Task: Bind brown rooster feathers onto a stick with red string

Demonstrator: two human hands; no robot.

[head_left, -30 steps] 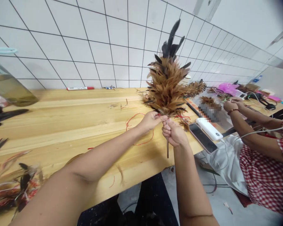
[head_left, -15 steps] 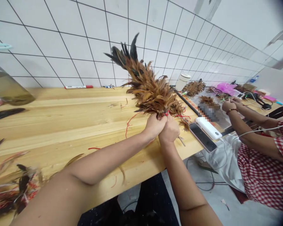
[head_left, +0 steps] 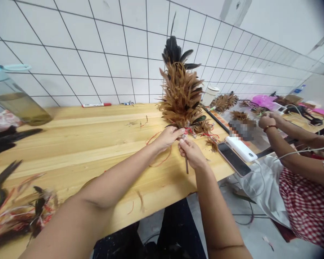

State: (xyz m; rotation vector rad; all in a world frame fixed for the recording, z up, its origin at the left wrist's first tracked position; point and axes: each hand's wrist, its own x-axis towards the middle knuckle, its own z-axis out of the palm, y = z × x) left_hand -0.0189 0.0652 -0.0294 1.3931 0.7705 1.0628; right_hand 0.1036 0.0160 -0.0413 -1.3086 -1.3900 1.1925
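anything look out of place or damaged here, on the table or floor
A small scrap lies on the floor, off the table, so it may have been dropped. Beyond the phone, a pixelated patch hides whatever is there. The feather bundle held by the left hand and right hand shows no obvious damage.

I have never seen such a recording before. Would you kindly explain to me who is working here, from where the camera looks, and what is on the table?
There is no machine: a person works with two bare hands. One camera, worn on that person's head, looks forward and down. The left hand holds the base of a brown and black feather bundle, beside red thread. The right hand, just below, grips its stick. On the wooden table lie scissors, a marker and a phone. At the right, a co-worker's hands belong to someone else.
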